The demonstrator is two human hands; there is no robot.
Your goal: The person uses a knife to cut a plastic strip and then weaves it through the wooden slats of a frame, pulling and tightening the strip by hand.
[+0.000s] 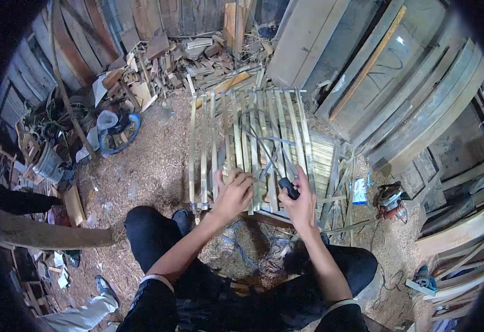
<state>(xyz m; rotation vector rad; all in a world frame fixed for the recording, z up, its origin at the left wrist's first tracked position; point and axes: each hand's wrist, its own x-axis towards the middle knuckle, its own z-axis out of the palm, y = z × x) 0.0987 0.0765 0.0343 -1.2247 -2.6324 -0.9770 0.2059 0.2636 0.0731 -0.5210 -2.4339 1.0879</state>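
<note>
My right hand point(302, 202) is closed round the black handle of a screwdriver point(289, 188), with the index finger stretched up beside it. Its long thin shaft points away and to the left over a rack of pale slats point(281, 119). My left hand point(233, 192) lies at the near part of these slats with its fingers curled in; what they pinch is hidden beneath them. Narrow grey strips point(268, 136) loop and cross over the middle of the rack, just beyond both hands.
Wood offcuts point(198, 55) are heaped at the back. A blue basin point(121, 145) stands at the left, and large planks point(330, 39) lean at the right. Near a red power tool point(392, 206) lies a lit screen point(359, 191). Another person's leg point(84, 312) shows at lower left.
</note>
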